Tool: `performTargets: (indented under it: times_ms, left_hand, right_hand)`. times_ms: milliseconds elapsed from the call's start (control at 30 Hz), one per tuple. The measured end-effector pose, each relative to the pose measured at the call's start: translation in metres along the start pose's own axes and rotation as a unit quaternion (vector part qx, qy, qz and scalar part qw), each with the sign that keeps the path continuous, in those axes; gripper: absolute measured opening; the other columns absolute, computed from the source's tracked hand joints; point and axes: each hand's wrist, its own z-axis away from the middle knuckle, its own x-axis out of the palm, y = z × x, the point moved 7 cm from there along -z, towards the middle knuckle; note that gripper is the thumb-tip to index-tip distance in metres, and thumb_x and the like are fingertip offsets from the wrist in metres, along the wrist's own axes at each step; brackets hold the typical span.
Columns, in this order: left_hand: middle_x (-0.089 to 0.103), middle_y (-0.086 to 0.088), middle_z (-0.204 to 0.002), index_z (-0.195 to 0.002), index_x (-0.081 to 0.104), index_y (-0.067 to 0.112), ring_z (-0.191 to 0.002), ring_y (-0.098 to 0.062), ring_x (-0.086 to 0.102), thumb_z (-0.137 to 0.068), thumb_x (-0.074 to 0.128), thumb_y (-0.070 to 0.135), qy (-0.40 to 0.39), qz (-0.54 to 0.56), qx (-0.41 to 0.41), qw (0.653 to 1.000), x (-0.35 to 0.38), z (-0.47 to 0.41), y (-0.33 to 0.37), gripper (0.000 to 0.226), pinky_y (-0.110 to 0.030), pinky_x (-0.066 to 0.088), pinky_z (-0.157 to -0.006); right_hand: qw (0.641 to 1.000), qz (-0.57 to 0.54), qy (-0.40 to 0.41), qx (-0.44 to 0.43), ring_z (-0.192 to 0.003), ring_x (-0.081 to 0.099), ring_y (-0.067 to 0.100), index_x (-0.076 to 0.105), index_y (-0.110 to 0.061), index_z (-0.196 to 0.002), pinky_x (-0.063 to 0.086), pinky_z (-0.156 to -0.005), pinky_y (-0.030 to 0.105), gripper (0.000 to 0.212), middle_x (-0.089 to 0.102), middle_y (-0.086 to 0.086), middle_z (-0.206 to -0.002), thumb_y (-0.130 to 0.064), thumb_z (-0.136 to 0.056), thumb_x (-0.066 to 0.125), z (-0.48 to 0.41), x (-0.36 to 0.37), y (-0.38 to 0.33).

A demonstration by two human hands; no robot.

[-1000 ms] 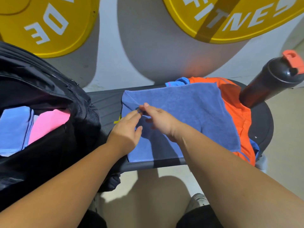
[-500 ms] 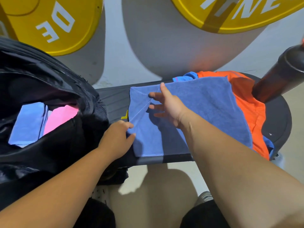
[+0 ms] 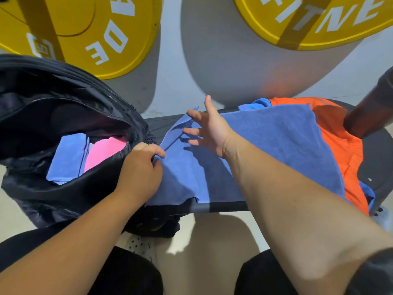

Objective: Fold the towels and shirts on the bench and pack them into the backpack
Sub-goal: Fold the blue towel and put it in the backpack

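A blue towel (image 3: 272, 150) lies spread over the dark bench (image 3: 223, 206), covering an orange shirt (image 3: 344, 150) and a lighter blue garment (image 3: 258, 102) beneath. My left hand (image 3: 141, 167) pinches the towel's left edge beside the backpack. My right hand (image 3: 207, 126) has its fingers spread over the towel's far left corner, where the cloth is folded up; thumb raised. The black backpack (image 3: 63, 116) stands open at the left, with a folded light blue towel (image 3: 68, 158) and a pink folded cloth (image 3: 104, 150) inside.
A dark bottle (image 3: 370, 109) stands tilted at the bench's right end. Two yellow weight plates (image 3: 89, 33) lean against the grey wall behind. My knees and a white shoe (image 3: 140, 245) are below the bench's front edge.
My right hand moved up and away to the towel's far left corner with fingers spread. My left hand slid left along the towel edge toward the backpack, drawing the edge taut.
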Motion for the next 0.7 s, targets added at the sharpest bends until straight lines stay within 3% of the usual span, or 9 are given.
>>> performTargets:
  times_ms: [100, 233, 400, 500, 633, 700]
  left_hand:
    - [0.057, 0.007, -0.098, -0.092, 0.071, 0.023, -0.069, 0.0, 0.053, -0.082, 0.063, -0.001, -0.049, -0.002, -0.027, 0.998, 0.01, 0.009, -0.01, 0.027, -0.014, 0.037, -0.07]
    - [0.057, 0.013, -0.094, -0.089, 0.07, 0.024, -0.07, 0.002, 0.055, -0.079, 0.064, -0.003, -0.082, 0.057, -0.057, 0.993, 0.029, 0.019, -0.006, 0.029, -0.004, 0.038, -0.066]
    - [0.06, 0.007, -0.088, -0.097, 0.073, 0.018, -0.082, 0.003, 0.056, -0.075, 0.068, -0.006, -0.058, 0.136, 0.008, 0.989, 0.049, 0.002, 0.051, 0.033, 0.0, 0.035, -0.075]
    - [0.053, 0.006, -0.078, -0.1, 0.072, 0.015, -0.07, 0.004, 0.052, -0.076, 0.067, -0.008, -0.087, 0.197, 0.035, 0.976, 0.079, -0.003, 0.093, 0.034, -0.003, 0.036, -0.07]
    - [0.049, 0.013, -0.096, -0.111, 0.069, 0.017, -0.062, -0.004, 0.05, -0.08, 0.064, -0.005, -0.152, 0.204, -0.002, 0.967, 0.149, -0.002, 0.124, 0.038, -0.005, 0.039, -0.062]
    - [0.051, 0.01, -0.106, -0.116, 0.067, 0.018, -0.067, -0.004, 0.054, -0.079, 0.061, -0.008, -0.182, 0.214, -0.001, 0.96, 0.178, 0.004, 0.134, 0.046, -0.006, 0.041, -0.069]
  right_hand:
    - [1.0, -0.007, -0.019, 0.01, -0.125, 0.058, 0.024, 0.043, -0.024, -0.151, 0.046, -0.106, 0.05, 0.084, 0.04, -0.014, -0.15, -0.079, -0.092, 0.017, -0.005, 0.016, 0.008]
    - [1.0, 0.021, 0.0, 0.006, -0.12, 0.061, 0.025, 0.047, -0.023, -0.148, 0.052, -0.099, 0.047, 0.085, 0.037, -0.011, -0.156, -0.08, -0.091, 0.019, -0.007, 0.009, 0.004]
    - [0.994, 0.067, 0.078, -0.029, -0.099, 0.07, 0.022, 0.068, -0.017, -0.125, 0.056, -0.092, 0.043, 0.084, 0.063, -0.004, -0.13, -0.078, -0.093, 0.021, 0.002, -0.046, -0.041]
    - [0.986, 0.101, 0.125, -0.041, -0.081, 0.069, 0.021, 0.072, -0.016, -0.116, 0.056, -0.09, 0.042, 0.083, 0.071, -0.002, -0.115, -0.078, -0.093, 0.021, 0.006, -0.092, -0.057]
    - [0.984, 0.079, 0.156, -0.03, -0.088, 0.063, 0.026, 0.072, -0.016, -0.117, 0.054, -0.088, 0.04, 0.084, 0.07, 0.001, -0.12, -0.079, -0.092, 0.022, 0.004, -0.149, -0.04]
    - [0.985, 0.064, 0.16, -0.017, -0.085, 0.061, 0.025, 0.071, -0.015, -0.119, 0.051, -0.085, 0.04, 0.083, 0.071, 0.002, -0.117, -0.078, -0.092, 0.024, -0.001, -0.168, -0.023]
